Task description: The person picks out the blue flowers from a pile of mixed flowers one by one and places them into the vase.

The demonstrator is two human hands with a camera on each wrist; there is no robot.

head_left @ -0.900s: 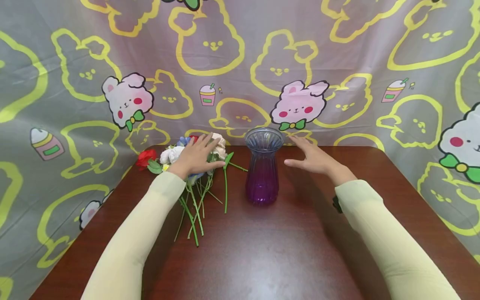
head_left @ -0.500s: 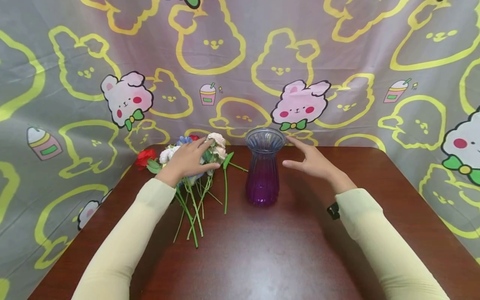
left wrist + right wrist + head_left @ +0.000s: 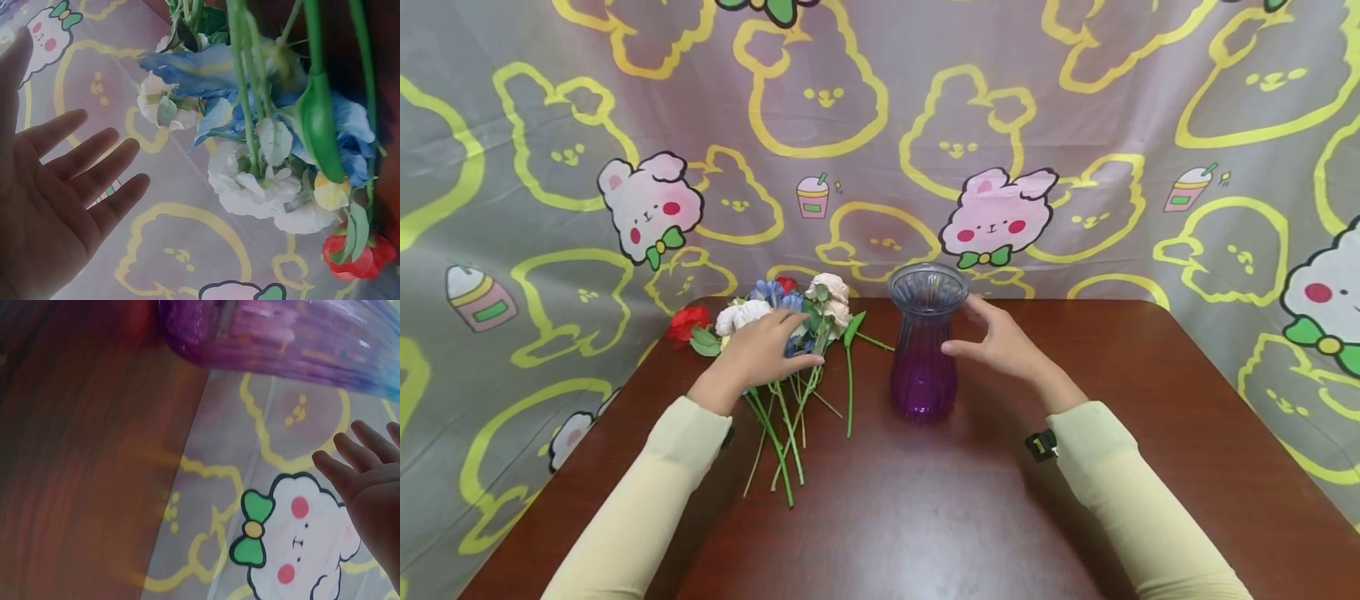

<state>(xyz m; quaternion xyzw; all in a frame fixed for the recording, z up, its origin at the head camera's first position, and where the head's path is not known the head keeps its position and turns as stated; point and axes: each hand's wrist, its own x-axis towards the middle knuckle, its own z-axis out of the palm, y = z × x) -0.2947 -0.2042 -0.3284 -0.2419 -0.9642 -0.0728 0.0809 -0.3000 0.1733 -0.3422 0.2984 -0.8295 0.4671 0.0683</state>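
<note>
While two pale sleeves [image 3: 625, 508] reach over the brown table [image 3: 865, 517], the left hand [image 3: 756, 354], its fingers [image 3: 103, 169] loosely extended and apart, hangs near the mixed flowers [image 3: 790, 302], whose stems [image 3: 314, 44] point toward the sleeves; the right hand [image 3: 1006, 343], fingers also straightened, is at the right side of the upright purple vase [image 3: 921, 358], contact unclear; behind the table hangs a cartoon-patterned cloth [image 3: 880, 179]

Red-brown table [image 3: 1120, 333], far corners rounded; apparently wood-grained, right wrist view blurred. Grey cloth [image 3: 880, 179] behind far edge and along both sides: yellow outlines [image 3: 883, 108], white rabbits [image 3: 997, 217], pink cups [image 3: 812, 200]. Pale glare [image 3: 917, 500] toward near edge.
</note>
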